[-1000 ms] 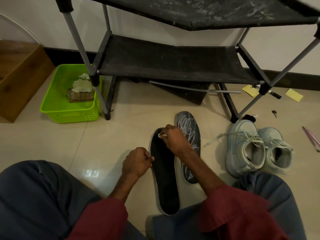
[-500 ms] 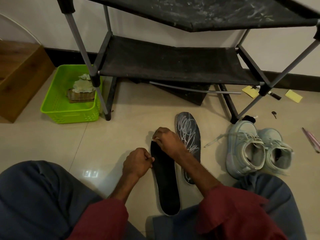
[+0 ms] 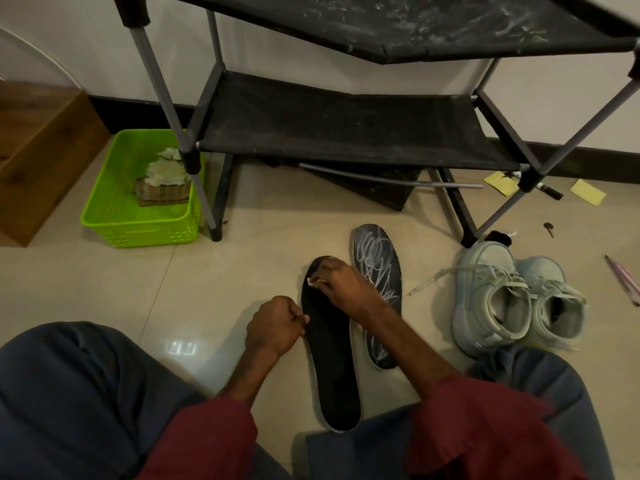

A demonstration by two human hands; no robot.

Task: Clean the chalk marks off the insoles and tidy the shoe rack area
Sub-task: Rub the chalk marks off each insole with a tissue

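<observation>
Two black insoles lie side by side on the tiled floor. The left insole [image 3: 332,368] looks plain black. The right insole [image 3: 379,268] is covered with white chalk scribbles. My right hand [image 3: 341,287] rests on the toe end of the left insole and pinches a small white wipe [image 3: 313,281] against it. My left hand [image 3: 275,325] pinches the left edge of the same insole at mid length. A black shoe rack [image 3: 346,129] stands behind, its top shelf smeared with chalk.
A pair of pale blue sneakers [image 3: 516,299] stands to the right. A green basket [image 3: 138,202] with crumpled cloths sits left of the rack, beside a wooden box [image 3: 38,150]. Yellow notes [image 3: 588,192], a marker [image 3: 549,191], a key and pens litter the far right floor.
My right hand has slid the wipe across the toe of the left insole toward its left edge. My left hand has kept its hold on the insole's edge.
</observation>
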